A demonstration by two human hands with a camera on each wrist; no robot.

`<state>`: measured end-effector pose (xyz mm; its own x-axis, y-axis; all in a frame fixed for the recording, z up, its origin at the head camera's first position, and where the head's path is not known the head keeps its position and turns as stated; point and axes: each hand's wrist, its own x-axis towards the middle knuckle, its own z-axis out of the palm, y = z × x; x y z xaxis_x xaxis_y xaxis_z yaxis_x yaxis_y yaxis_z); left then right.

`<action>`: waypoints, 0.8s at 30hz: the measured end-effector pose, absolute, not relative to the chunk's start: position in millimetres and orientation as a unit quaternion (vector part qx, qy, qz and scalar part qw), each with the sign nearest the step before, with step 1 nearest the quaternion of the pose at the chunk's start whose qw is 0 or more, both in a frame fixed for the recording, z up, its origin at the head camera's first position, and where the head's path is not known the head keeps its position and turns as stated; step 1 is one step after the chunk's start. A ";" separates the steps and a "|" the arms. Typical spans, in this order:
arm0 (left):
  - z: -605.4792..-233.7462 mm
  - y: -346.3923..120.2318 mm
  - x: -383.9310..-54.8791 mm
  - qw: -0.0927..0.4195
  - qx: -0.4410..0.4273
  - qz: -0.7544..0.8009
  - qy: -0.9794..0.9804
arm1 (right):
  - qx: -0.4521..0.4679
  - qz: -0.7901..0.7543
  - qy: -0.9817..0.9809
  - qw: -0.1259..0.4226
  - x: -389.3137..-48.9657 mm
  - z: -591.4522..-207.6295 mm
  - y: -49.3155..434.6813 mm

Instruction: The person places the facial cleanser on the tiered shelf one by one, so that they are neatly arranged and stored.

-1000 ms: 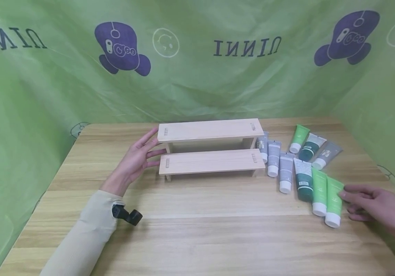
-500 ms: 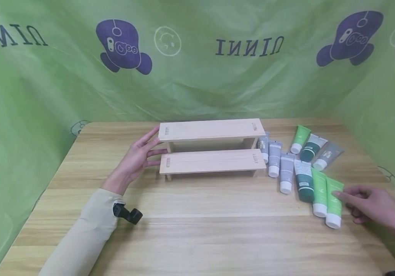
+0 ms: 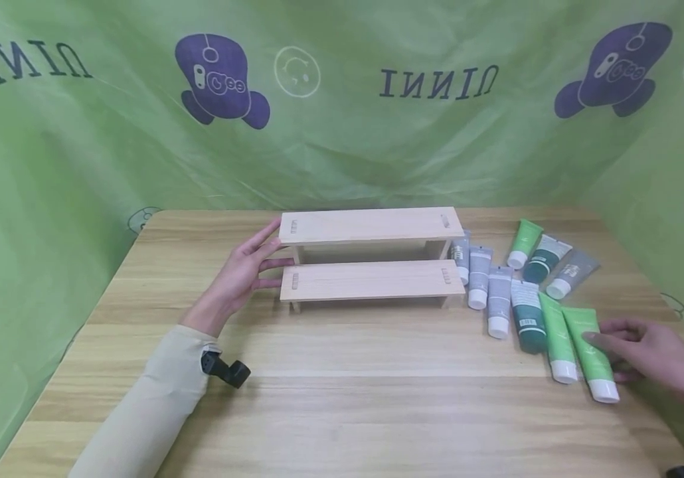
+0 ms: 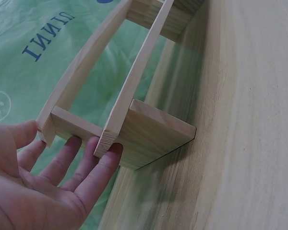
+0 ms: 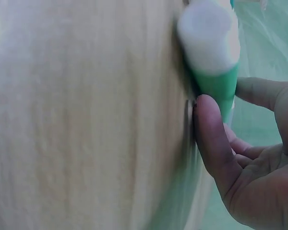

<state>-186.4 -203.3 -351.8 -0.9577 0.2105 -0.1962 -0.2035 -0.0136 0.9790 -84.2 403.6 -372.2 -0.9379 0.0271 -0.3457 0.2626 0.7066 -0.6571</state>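
A two-tier wooden shelf [image 3: 372,280] stands at the middle back of the table. My left hand [image 3: 237,275] is at its left end, fingers spread and nearly straight; in the left wrist view, fingertips [image 4: 116,149] touch the board ends. My right hand [image 3: 647,348] pinches a light green tube [image 3: 592,348] with a white cap, thumb on top; some other fingers are hidden behind it in the head view. This tube lies at the near end of a slanting row. Beside it is another light green tube [image 3: 557,338], then a dark green and white tube [image 3: 528,315].
Grey tubes [image 3: 500,302] continue the row up to the shelf's right end. Behind the row lie a small green tube [image 3: 524,243], a dark green tube [image 3: 547,257] and a grey tube [image 3: 572,273]. Green cloth [image 3: 342,153] hangs behind the wooden table [image 3: 342,411].
My right thumb has moved onto the nearest green tube, and its cap end has swung right, away from the neighbouring tube. My left hand has stayed at the shelf.
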 end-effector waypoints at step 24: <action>-350.8 -203.4 -185.5 0.140 0.003 0.710 0.690 | 0.080 -0.393 0.901 0.165 -78.4 -374.0 423.6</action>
